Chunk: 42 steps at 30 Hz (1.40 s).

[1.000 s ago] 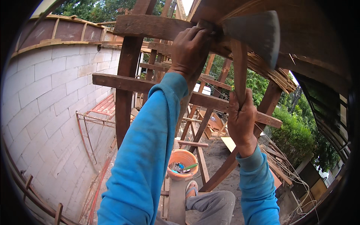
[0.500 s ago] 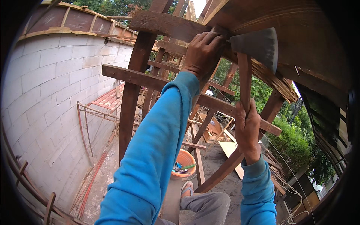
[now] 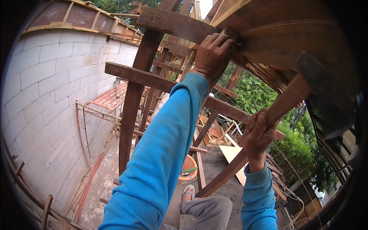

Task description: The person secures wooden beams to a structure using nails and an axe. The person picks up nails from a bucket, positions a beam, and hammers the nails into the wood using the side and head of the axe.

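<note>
My right hand [image 3: 260, 134] is closed round the wooden handle of a hatchet [image 3: 288, 97]. Its dark, wide blade tilts out to the right, blurred by motion. Up at the top middle, my left hand [image 3: 214, 53] wraps round a dark upright timber, its fingers near the timber's top end [image 3: 230, 33]. Just right of those fingers is a small dark metal bit, perhaps a nail; I cannot make it out. A brown crosspiece [image 3: 172, 23] meets that spot from the left. Broad wooden boards [image 3: 283, 34] slope overhead to the right.
A lower rail [image 3: 142, 76] crosses the frame behind my left forearm. Below stands an orange bucket [image 3: 189, 168] with tools in it, by my sandalled foot [image 3: 188, 192]. On the left runs a pale block wall [image 3: 50, 80] with red metal scaffolding [image 3: 111, 97]. Scrap timber lies on the ground.
The hatchet has swung away from beside my left hand, its blade moving right and down while the handle tilted over. My left hand keeps its hold on the timber.
</note>
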{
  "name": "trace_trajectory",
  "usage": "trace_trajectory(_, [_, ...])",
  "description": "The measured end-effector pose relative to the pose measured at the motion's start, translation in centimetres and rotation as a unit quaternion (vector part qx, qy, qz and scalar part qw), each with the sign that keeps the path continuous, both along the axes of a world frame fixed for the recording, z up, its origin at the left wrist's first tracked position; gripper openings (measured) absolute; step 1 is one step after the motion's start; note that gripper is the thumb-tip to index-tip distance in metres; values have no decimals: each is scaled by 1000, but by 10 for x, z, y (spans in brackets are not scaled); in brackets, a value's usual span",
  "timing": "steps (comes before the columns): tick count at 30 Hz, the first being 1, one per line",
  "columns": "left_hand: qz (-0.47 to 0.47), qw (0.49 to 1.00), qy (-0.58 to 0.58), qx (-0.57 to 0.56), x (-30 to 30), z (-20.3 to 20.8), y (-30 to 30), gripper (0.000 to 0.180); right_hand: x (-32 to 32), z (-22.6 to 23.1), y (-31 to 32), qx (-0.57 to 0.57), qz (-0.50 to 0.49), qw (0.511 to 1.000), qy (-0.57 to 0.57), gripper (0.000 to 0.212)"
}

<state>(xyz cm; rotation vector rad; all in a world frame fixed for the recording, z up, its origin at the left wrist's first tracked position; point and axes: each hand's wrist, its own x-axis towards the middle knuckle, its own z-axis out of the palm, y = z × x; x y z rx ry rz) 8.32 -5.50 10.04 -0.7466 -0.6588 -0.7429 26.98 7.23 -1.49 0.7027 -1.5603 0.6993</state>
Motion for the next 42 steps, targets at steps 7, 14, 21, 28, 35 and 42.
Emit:
trace_trajectory(7, [7, 1000, -18, -4, -3, 0, 1, 15, -31, 14, 9, 28, -167, 977, -127, 18])
trace_trajectory(14, [39, 999, 6, -21, -10, 0, 4, 12, -22, -51, 25, -41, -99, 984, -145, 17])
trace_trajectory(21, [-77, 997, -31, -5, 4, -2, 2, 17, -41, -78, 11, -42, -142, 955, -255, 20])
trace_trajectory(28, [-168, 975, -80, -122, 5, -29, -7, 38, -59, -83, 14, -48, -161, 947, -275, 19])
trace_trajectory(35, [1, 937, -323, -133, 2, -132, -6, 91, -47, -73, 12, -46, -205, 933, -291, 19])
trace_trajectory(42, [-52, 880, -439, -171, 10, -129, -6, 69, -22, -62, 17, -45, -154, 958, -238, 17])
